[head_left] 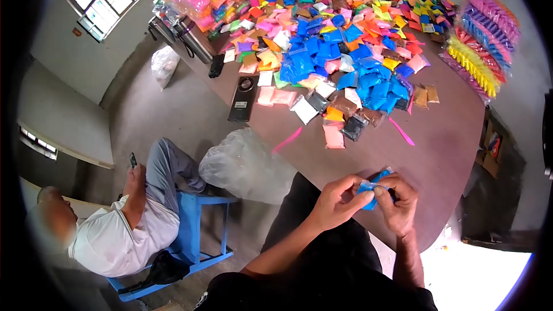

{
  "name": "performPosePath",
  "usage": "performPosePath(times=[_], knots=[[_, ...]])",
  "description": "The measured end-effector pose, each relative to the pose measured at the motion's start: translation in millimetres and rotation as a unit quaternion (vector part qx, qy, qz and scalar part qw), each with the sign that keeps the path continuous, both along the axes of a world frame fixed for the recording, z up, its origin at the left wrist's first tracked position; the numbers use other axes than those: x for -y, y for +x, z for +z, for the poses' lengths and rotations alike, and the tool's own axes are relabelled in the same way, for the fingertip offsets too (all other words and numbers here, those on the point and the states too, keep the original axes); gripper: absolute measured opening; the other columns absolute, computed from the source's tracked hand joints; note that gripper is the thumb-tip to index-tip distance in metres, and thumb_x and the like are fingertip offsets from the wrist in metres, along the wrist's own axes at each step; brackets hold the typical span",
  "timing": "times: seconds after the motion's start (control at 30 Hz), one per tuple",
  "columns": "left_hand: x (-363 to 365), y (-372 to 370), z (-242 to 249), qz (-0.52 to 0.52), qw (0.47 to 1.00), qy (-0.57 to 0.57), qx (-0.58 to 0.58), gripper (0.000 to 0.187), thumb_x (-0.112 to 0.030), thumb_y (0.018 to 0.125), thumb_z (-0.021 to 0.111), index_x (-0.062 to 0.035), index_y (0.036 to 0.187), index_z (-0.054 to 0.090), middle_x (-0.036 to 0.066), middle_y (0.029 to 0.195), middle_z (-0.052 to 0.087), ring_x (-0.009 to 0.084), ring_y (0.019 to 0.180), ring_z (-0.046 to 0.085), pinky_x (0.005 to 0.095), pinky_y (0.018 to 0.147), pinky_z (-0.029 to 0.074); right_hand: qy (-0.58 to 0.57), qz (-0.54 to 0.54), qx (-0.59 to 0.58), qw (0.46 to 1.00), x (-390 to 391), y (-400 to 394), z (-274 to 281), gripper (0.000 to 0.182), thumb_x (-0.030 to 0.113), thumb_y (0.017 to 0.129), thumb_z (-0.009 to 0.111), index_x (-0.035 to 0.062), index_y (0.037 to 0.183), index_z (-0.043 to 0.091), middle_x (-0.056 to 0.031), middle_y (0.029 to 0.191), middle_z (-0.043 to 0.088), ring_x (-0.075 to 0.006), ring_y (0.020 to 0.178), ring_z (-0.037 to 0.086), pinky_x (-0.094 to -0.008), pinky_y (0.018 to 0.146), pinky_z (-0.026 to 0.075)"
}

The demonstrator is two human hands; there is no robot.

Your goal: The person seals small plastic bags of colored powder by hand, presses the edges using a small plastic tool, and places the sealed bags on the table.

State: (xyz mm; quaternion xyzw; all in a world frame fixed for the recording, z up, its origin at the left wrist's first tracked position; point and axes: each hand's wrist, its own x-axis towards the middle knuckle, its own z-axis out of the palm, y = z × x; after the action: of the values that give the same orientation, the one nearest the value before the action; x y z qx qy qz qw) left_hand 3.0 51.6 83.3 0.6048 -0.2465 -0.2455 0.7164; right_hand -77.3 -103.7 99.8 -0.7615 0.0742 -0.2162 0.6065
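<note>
My left hand (337,198) and my right hand (397,198) meet over the near edge of a brown table (443,138). Both pinch one small blue packet (371,187) between the fingertips. The packet is held just above the table top, partly covered by my fingers. Farther back on the table lies a big heap of small coloured packets (340,29), with many blue ones in the middle. A few loose ones, pink, black and white, lie nearest to my hands.
Two pink sticks (401,131) lie on the bare table. A black phone box (243,99) sits at the left edge. Bundled packet strips (481,37) lie at the right. A clear plastic bag (245,164) stands beside the table. A person sits on a blue chair (193,236) at the left.
</note>
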Motion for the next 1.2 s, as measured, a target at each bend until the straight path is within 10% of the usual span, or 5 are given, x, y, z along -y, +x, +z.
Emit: performPosePath(times=[0.23,0.93,1.13,1.2], knots=[[-40.9,4.7,-9.2,-0.01,0.998,0.042,0.04,0.016,-0.016,0.099,0.068,-0.0003,0.105,0.066,-0.001,0.084,0.06,0.0042,0.078,0.051,0.0242,0.067,0.045,0.198,-0.064,-0.027,0.978,-59.8,-11.0,-27.4,0.004,0.001,0.098,0.066,-0.001,0.101,0.068,-0.0023,0.094,0.065,-0.0073,0.083,0.058,-0.0237,0.074,0.047],[-89.4,19.8,-40.4,0.013,0.989,0.015,-0.144,0.024,-0.02,0.101,0.07,0.0019,0.11,0.069,0.001,0.091,0.069,0.0054,0.082,0.061,0.0239,0.071,0.051,0.043,-0.038,-0.083,0.995,-82.3,24.8,-50.7,0.004,0.001,0.096,0.068,-0.0023,0.097,0.067,-0.003,0.089,0.064,-0.0078,0.081,0.057,-0.0237,0.071,0.047],[-93.9,28.3,-47.4,0.027,0.997,0.078,-0.004,0.021,-0.02,0.1,0.067,0.0003,0.106,0.068,0.001,0.077,0.062,0.0049,0.07,0.054,0.0263,0.059,0.047,0.14,-0.003,-0.115,0.983,-80.8,26.8,-55.8,0.006,-0.001,0.099,0.059,-0.0022,0.103,0.063,-0.003,0.097,0.063,-0.0092,0.09,0.057,-0.0232,0.08,0.047],[-93.7,30.6,-39.0,0.022,0.997,0.077,0.002,0.021,-0.02,0.099,0.069,0.0002,0.106,0.069,0.001,0.077,0.063,0.005,0.07,0.055,0.0254,0.059,0.047,0.082,0.008,-0.086,0.993,-74.8,27.5,-69.4,0.008,0.009,0.103,0.058,0.0021,0.102,0.063,0.0049,0.084,0.057,-0.0027,0.072,0.048,-0.0201,0.06,0.037]])
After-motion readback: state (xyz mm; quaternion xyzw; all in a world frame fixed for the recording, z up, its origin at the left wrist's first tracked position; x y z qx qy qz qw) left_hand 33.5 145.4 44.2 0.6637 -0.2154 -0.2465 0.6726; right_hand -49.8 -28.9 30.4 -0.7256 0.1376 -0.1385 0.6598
